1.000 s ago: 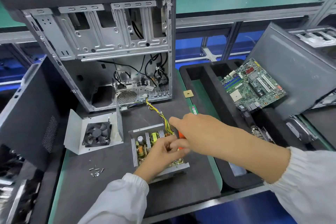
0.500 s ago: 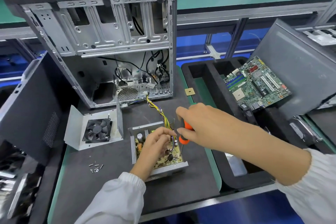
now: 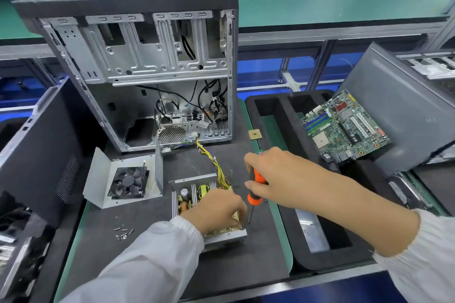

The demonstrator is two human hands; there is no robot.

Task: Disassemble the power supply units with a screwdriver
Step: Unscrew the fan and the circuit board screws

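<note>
Orange-handled screwdriver [image 3: 254, 188] stands near upright in your right hand [image 3: 273, 179], tip at the power supply's [image 3: 194, 194] right edge. Your left hand [image 3: 219, 209] rests curled on its board; grip unclear.

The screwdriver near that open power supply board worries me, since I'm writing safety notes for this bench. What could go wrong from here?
1. The screwdriver tip points down close beside the left hand resting on the power supply board; a slip could jab the fingers.
2. The yellow wire bundle still links the board to the computer case, so lifting the board may snag it.
3. The loose screws lie unboxed on the mat and could scatter.
</note>
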